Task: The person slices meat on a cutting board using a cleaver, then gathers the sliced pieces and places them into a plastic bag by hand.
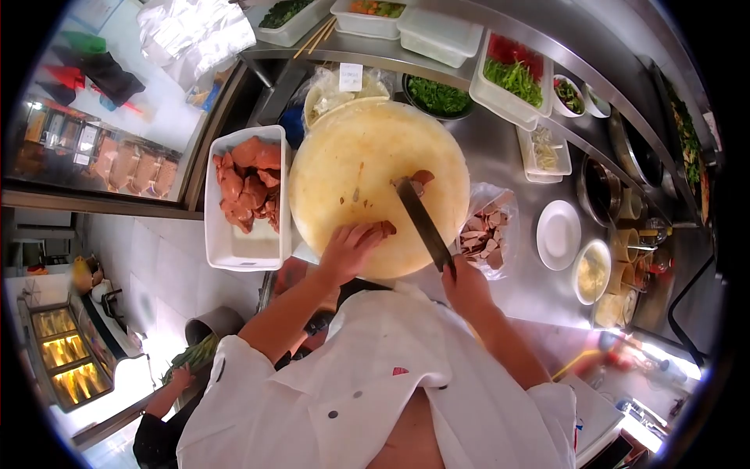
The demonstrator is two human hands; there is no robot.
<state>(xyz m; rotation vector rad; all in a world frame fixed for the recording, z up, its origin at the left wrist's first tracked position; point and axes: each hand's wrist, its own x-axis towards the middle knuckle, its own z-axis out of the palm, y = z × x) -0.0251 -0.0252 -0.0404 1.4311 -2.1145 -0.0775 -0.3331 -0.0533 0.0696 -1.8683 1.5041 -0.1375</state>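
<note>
My right hand [466, 283] is closed around the handle of a cleaver [424, 223], whose blade slants up and left across a round, pale chopping board [336, 164]. Against the blade's far end lie a few dark slices of liver [423, 177]. Near the board's front edge, my left hand [350, 248] has its fingers curled on a small piece of liver [387, 228], holding it against the board. Left of the board, a white tub [244, 254] holds large raw livers [248, 181]. Cut liver pieces [486, 233] fill a clear plastic bag to the right.
A white oval plate [558, 234] and a bowl of pale food [591, 272] stand at right. Tubs of cut vegetables [512, 78] line the steel shelf behind. Chopped greens [437, 95] sit beyond the board. Another person's hand [181, 377] is at lower left by leafy stalks.
</note>
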